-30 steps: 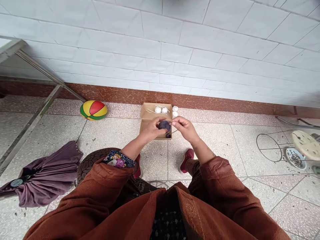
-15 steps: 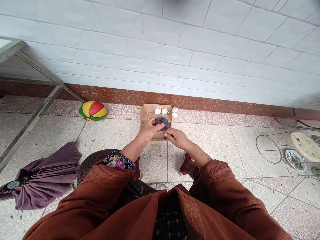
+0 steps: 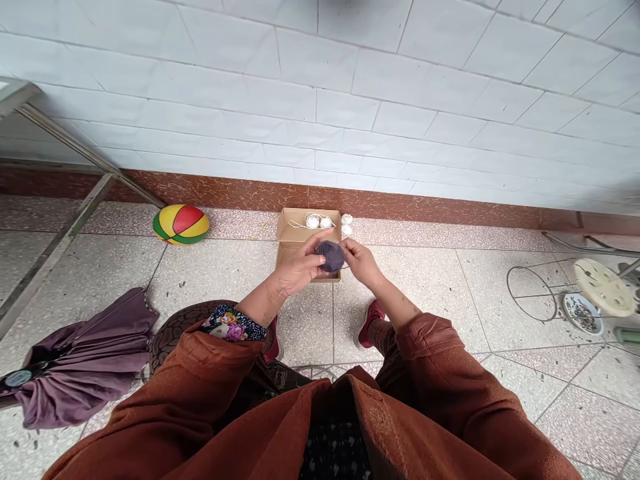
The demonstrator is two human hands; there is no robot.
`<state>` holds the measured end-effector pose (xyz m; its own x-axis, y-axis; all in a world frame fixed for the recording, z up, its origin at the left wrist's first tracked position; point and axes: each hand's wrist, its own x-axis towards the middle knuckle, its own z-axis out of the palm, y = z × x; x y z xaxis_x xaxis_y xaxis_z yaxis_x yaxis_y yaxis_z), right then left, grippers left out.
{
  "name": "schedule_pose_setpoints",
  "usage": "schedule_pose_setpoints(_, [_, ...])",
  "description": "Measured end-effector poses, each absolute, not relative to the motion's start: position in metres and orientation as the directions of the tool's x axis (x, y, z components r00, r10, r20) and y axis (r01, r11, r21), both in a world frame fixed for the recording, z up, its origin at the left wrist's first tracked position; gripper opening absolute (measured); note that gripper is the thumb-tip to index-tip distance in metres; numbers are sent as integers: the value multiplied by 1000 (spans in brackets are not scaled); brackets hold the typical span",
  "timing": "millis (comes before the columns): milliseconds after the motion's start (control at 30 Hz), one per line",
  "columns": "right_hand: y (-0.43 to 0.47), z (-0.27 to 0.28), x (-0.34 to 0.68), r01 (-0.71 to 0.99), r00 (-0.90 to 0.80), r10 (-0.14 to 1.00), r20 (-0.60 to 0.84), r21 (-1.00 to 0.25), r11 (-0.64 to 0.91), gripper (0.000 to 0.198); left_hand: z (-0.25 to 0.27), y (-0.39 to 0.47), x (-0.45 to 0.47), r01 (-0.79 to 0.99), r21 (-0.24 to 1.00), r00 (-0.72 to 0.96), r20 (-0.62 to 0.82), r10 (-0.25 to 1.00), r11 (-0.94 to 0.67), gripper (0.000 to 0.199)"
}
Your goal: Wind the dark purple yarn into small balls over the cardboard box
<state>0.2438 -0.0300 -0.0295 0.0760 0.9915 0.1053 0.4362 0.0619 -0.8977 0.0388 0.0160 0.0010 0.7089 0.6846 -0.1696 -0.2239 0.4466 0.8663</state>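
A dark purple-grey ball of yarn (image 3: 331, 257) is gripped between the thumb and fingers of my left hand (image 3: 299, 268). On its right side, my right hand (image 3: 362, 262) has its fingers pinched together, and a thin dark strand shows beside them, so it appears to hold the yarn's end. Below and behind the hands lies an open cardboard box (image 3: 295, 233), partly covered by them. Two white yarn balls (image 3: 319, 221) with loose strands rest in its far part. Two more white balls (image 3: 347, 225) sit just outside the box's right edge.
A colourful ball (image 3: 181, 224) lies by the wall at left, near a metal frame (image 3: 93, 200). A folded purple umbrella (image 3: 95, 360) is on the floor at left. To the right are a perforated stool seat (image 3: 603, 287), a wire ring (image 3: 531, 293) and a bowl (image 3: 583, 313).
The yarn ball has shifted slightly right and towards me. My right hand has moved from below it up to its right side. The whole view has swung slightly.
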Motion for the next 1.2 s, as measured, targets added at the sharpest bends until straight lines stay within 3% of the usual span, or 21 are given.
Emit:
schedule_pose_setpoints(100, [-43, -33, 234, 509, -87, 992, 88, -853, 120, 28, -1, 25, 42, -255, 887, 518, -210, 829, 384, 61])
schedule_pose_setpoints(233, [-53, -20, 231, 503, -272, 942, 195, -806, 312, 24, -13, 32, 44, -3, 963, 343, -253, 905, 270, 60])
schedule_pose_setpoints(367, [-43, -8, 242, 467, -138, 940, 312, -816, 340, 27, -16, 26, 41, 128, 972, 506, -234, 830, 196, 88])
schedule_pose_setpoints(533, [-27, -24, 252, 473, 93, 965, 244, -864, 173, 28, -3, 14, 40, -83, 910, 767, -203, 608, 407, 88])
schedule_pose_setpoints(633, [-32, -39, 247, 508, 62, 989, 134, -857, 84, 23, 2, 15, 42, -218, 875, 730, -147, 668, 432, 79])
schedule_pose_setpoints(700, [-41, -44, 242, 563, -39, 994, 106, -819, 110, 19, 2, 19, 45, -250, 895, 647, -129, 752, 370, 69])
schedule_pose_setpoints(867, [-59, -24, 236, 508, -321, 923, 210, -785, 355, 25, -7, 28, 47, 17, 989, 413, -142, 900, 148, 47])
schedule_pose_setpoints(1000, [-52, -4, 246, 467, -186, 932, 312, -806, 363, 32, -9, 22, 44, 92, 992, 557, -121, 822, 83, 45])
schedule_pose_setpoints(1100, [-40, -4, 252, 481, -36, 947, 319, -825, 297, 32, -9, 14, 44, -17, 972, 706, -153, 692, 233, 56])
schedule_pose_setpoints(1200, [-35, -15, 250, 454, 78, 958, 275, -865, 212, 32, -10, 7, 45, -153, 886, 753, -182, 632, 438, 59])
